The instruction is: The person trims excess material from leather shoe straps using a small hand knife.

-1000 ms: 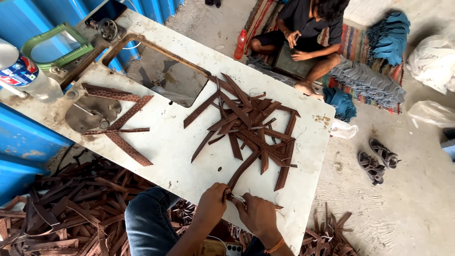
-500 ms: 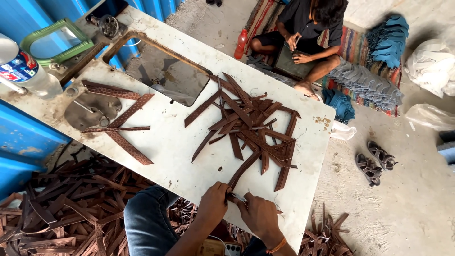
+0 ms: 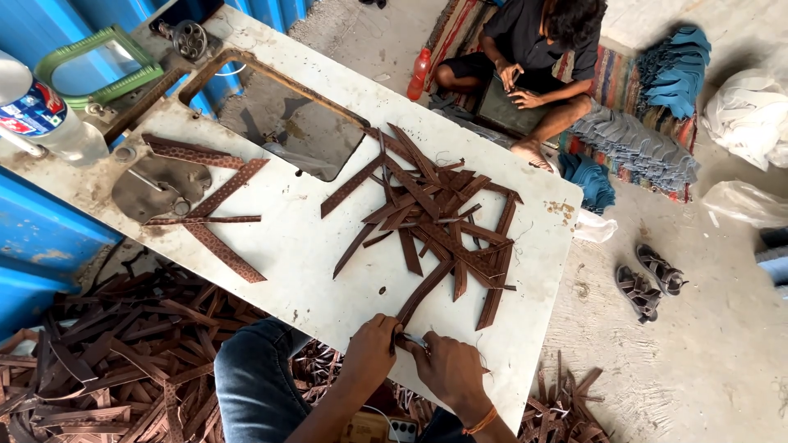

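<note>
We note a white worktable (image 3: 312, 271) running diagonally across the view, its near edge just in front of our knees and its far right edge close to a seated person (image 3: 533, 57) on a striped mat (image 3: 624, 74). At far left, a plastic bottle (image 3: 49, 123) stands on the table's grimy end, beside a green-framed mirror (image 3: 90, 61). A few brown strips (image 3: 213, 213) lie next to a flat metal plate (image 3: 156, 184). Below the table's left edge, a heap of brown offcuts (image 3: 107, 353) covers the floor, leaving little free room there. The middle of the tabletop, between the few strips and the main pile, is bare surface. A rectangular cut-out (image 3: 287, 123) opens in the tabletop further back.

Centre right, a loose pile of brown leather strips (image 3: 435, 213) spreads almost to the table's right edge. One long strip (image 3: 423, 291) runs from this pile down to our hands at the near edge.

Our left hand (image 3: 369, 349) is closed, fingers pinching the strip's near end. Our right hand (image 3: 447, 365) is also closed, touching the left hand and gripping at the same end; what small item it holds we cannot tell.

To the right, open concrete floor holds a pair of sandals (image 3: 648, 279)
</note>
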